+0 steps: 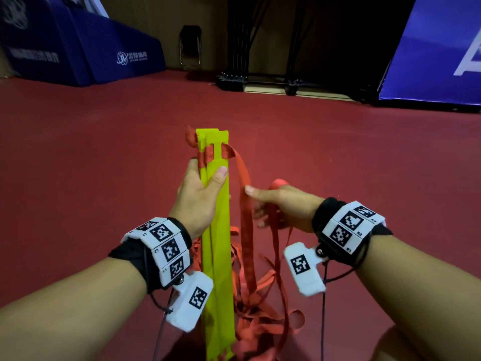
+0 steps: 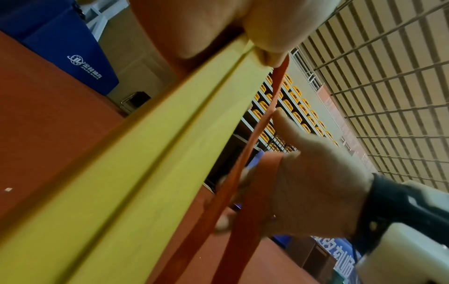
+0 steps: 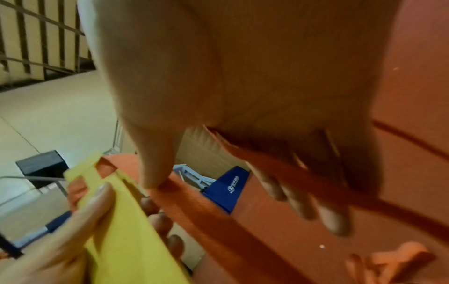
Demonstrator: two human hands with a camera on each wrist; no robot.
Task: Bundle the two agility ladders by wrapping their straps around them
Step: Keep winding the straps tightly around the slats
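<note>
My left hand [image 1: 205, 188] grips a stack of yellow ladder rungs [image 1: 217, 230] near its top end, thumb across the front. The stack stands nearly upright and shows again in the left wrist view [image 2: 136, 173] and the right wrist view [image 3: 126, 230]. A red strap [image 1: 246, 204] threads through the slots near the rungs' top and hangs down on the right. My right hand [image 1: 270, 204] holds this strap [image 3: 218, 221], thumb pressing it, with another length looped over the palm. More red strap [image 1: 260, 308] lies tangled on the floor below.
Red sports floor [image 1: 364, 157] spreads all around. Blue padded mats [image 1: 86, 50] stand at the back left, a folding chair [image 1: 190, 46] behind, black metal stands [image 1: 260, 79] at the back centre, and a blue banner [image 1: 437, 53] at the right.
</note>
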